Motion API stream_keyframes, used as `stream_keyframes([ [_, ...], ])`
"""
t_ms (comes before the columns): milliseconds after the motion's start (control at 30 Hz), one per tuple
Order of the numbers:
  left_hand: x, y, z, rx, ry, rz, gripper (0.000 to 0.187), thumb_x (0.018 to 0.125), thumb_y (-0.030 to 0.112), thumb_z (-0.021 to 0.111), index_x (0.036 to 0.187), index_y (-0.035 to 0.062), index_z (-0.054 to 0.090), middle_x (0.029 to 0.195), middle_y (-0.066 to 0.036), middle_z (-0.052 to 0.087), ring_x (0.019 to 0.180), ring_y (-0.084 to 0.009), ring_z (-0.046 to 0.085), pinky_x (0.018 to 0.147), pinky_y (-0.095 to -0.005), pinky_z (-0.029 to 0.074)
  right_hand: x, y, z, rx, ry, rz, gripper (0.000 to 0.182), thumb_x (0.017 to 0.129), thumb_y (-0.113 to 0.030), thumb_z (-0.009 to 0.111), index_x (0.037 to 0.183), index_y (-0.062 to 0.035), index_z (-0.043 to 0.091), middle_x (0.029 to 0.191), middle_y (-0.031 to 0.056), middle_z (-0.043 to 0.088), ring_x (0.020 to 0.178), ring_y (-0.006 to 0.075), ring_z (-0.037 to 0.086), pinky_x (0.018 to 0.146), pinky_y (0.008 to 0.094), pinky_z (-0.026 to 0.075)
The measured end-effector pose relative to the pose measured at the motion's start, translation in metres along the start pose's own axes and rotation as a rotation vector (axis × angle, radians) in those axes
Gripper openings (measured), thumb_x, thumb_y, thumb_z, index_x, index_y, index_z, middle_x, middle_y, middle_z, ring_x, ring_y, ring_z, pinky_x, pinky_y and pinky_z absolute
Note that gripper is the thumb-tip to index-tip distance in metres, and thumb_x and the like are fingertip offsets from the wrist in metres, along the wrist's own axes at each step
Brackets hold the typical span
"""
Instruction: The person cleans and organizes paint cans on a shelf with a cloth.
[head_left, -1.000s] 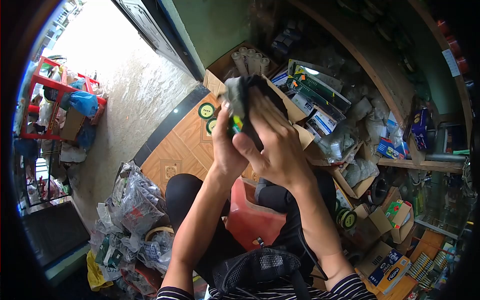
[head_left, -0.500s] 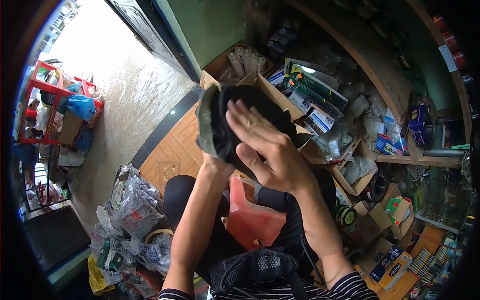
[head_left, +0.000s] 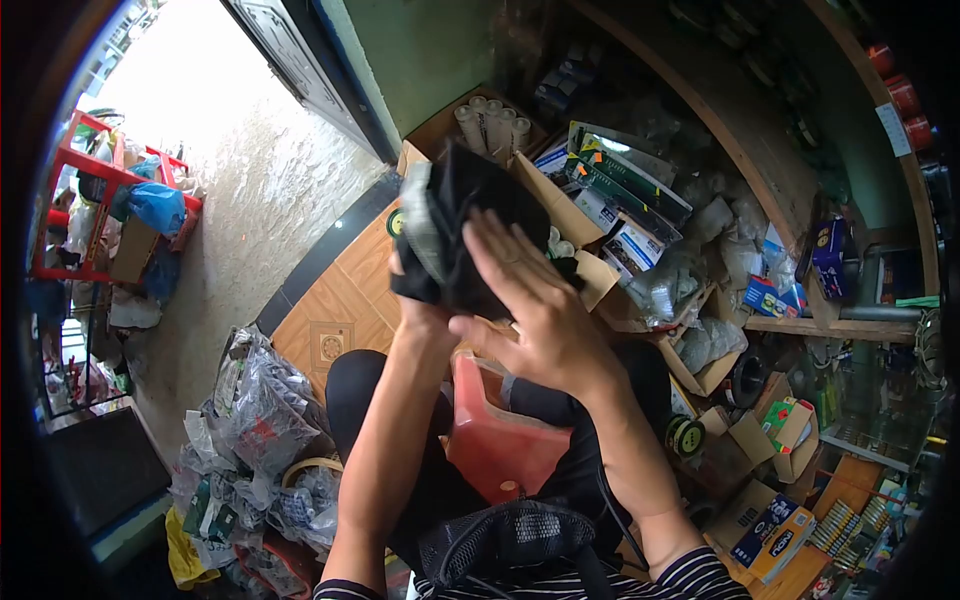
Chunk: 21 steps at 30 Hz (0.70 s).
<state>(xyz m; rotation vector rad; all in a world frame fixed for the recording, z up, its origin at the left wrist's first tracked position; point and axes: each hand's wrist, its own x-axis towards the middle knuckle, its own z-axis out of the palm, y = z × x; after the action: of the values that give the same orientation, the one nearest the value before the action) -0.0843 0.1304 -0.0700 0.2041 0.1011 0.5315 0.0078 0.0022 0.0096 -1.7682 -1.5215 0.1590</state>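
Observation:
A soft black cloth item (head_left: pixel 490 190) with a grey-green band along its left side is held up in front of me; its exact kind I cannot make out. My left hand (head_left: pixel 420 310) grips it from below and behind, with most of the fingers hidden by the cloth. Flat against its right face lies my right hand (head_left: pixel 535 315), fingers stretched out and slightly blurred, thumb apart. Below both hands, between my knees, is a red plastic stool or seat (head_left: pixel 505 450).
Plastic-wrapped goods (head_left: pixel 265 400) are heaped at left on the floor. Ahead stands a cardboard box (head_left: pixel 565 205) near white tubes (head_left: pixel 490 125). Packaged goods and a wooden shelf (head_left: pixel 840 322) line the right side. A red rack (head_left: pixel 115 175) stands outside the doorway.
The cloth item has turned and shifted shape, its grey-green band now facing me more. My right hand has moved slightly down and left along it, thumb closer to my left wrist.

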Motion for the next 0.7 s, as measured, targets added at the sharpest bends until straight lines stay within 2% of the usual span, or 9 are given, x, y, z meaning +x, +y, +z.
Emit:
stream_keyframes([
  [33,-0.001,0.003,0.004,0.182,0.129,0.070,0.063,0.105,0.051,0.046,0.151,0.0084,0.051,0.152,-0.013,0.056,0.136,-0.0295,0.057,0.119,-0.0451,0.043,0.000,-0.001,0.002,-0.014,-0.024,-0.009,0.078,0.095,-0.027,0.074,0.159,-0.0005,0.038,0.160,0.0212,0.044,0.149,0.0352,0.042,0.123,0.0536,0.034],
  [67,0.005,0.007,0.005,0.099,-0.039,0.078,0.061,0.106,0.049,0.043,0.151,0.0086,0.052,0.152,-0.013,0.056,0.137,-0.0292,0.057,0.119,-0.0452,0.043,0.002,0.006,0.004,-0.067,0.023,-0.017,0.082,0.088,-0.015,0.078,0.159,-0.0046,0.039,0.161,0.0157,0.046,0.147,0.0324,0.046,0.121,0.0508,0.038],
  [167,0.003,0.012,0.013,0.116,-0.003,0.032,0.063,0.106,0.048,0.043,0.153,0.0064,0.046,0.154,-0.014,0.053,0.140,-0.0288,0.053,0.121,-0.0474,0.040,0.005,0.023,-0.011,0.019,0.115,0.078,0.071,0.086,-0.018,0.079,0.151,-0.0072,0.053,0.156,0.0146,0.051,0.146,0.0332,0.048,0.120,0.0493,0.040],
  [200,0.004,0.014,0.013,0.086,-0.092,0.013,0.064,0.105,0.047,0.046,0.154,0.0060,0.045,0.155,-0.014,0.052,0.141,-0.0293,0.052,0.121,-0.0482,0.040,0.006,0.023,-0.014,0.013,0.178,0.078,0.056,0.084,-0.011,0.079,0.139,-0.0086,0.066,0.146,0.0131,0.062,0.140,0.0312,0.055,0.116,0.0450,0.045],
  [333,0.013,0.048,-0.023,0.195,-0.246,-0.058,0.065,0.102,0.041,0.055,0.155,0.0051,0.043,0.157,-0.015,0.050,0.140,-0.0306,0.053,0.120,-0.0507,0.040,-0.002,0.031,-0.021,-0.001,0.256,-0.062,0.035,0.076,0.008,0.068,0.107,-0.0057,0.075,0.110,0.0078,0.076,0.110,0.0274,0.071,0.103,0.0401,0.052],
  [400,0.011,0.061,0.002,0.272,-0.030,-0.103,0.065,0.098,0.028,0.063,0.154,0.0024,0.041,0.146,-0.016,0.057,0.125,-0.0248,0.065,0.108,-0.0433,0.054,-0.008,0.039,-0.024,0.100,0.350,0.160,0.029,0.081,0.009,0.064,0.106,-0.0043,0.072,0.103,0.0092,0.073,0.100,0.0253,0.071,0.097,0.0370,0.052],
  [467,0.024,0.059,0.012,0.633,0.180,0.107,0.068,0.097,0.023,0.068,0.155,0.0044,0.038,0.134,-0.017,0.062,0.116,-0.0256,0.069,0.093,-0.0409,0.061,-0.009,0.045,-0.032,0.284,0.556,0.352,0.024,0.090,0.007,0.060,0.110,-0.0020,0.070,0.104,0.0079,0.072,0.097,0.0193,0.069,0.093,0.0321,0.051],
  [633,0.048,0.079,-0.132,1.074,0.949,0.021,0.089,0.082,0.037,0.084,0.152,0.0082,0.037,0.119,-0.016,0.065,0.088,-0.0304,0.073,0.073,-0.0468,0.064,-0.008,0.073,-0.042,0.828,1.023,0.642,0.021,0.103,-0.013,0.060,0.119,-0.0005,0.067,0.110,0.0042,0.069,0.100,0.0128,0.063,0.090,0.0295,0.051],
  [700,0.039,0.084,-0.196,1.114,1.064,-0.147,0.096,0.075,0.042,0.087,0.152,0.0123,0.038,0.132,-0.020,0.059,0.107,-0.0376,0.068,0.081,-0.0499,0.062,-0.007,0.075,-0.046,0.931,1.092,0.733,0.021,0.103,-0.015,0.060,0.119,-0.0028,0.067,0.110,0.0043,0.068,0.098,0.0142,0.063,0.089,0.0303,0.052],
])
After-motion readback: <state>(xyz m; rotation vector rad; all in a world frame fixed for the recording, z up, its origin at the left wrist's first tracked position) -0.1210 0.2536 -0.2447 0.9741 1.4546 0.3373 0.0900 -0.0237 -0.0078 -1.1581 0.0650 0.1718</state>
